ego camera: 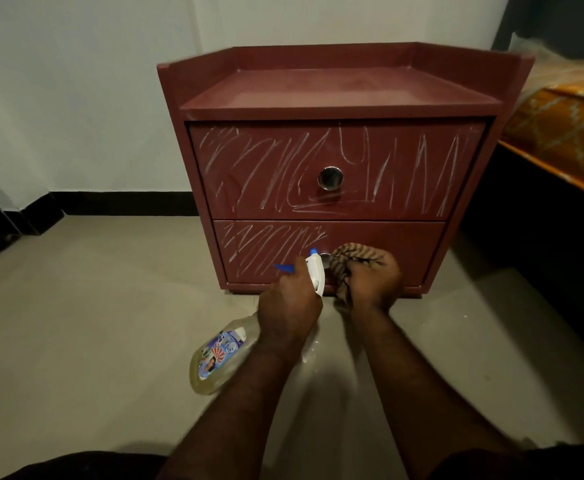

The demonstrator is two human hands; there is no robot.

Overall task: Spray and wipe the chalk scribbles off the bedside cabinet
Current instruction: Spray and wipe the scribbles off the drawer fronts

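Note:
A dark red bedside cabinet [339, 98] with two drawers stands against the wall. White chalk scribbles [269, 168] cover the whole upper drawer front and the left half of the lower drawer [259, 251]; the lower drawer's right half looks free of chalk. My left hand [288, 306] grips the neck of a spray bottle [219, 355] with a white head and blue trigger, its nozzle near the lower drawer's knob. My right hand [370, 282] holds a bunched brown striped cloth [352, 258] against the lower drawer, just right of the knob.
A bed with an orange patterned cover [567, 133] sits close on the cabinet's right. Pale floor tiles [93, 323] spread to the left and front. A white wall with a black skirting [120, 202] runs behind. A chrome knob [330, 177] sits on the upper drawer.

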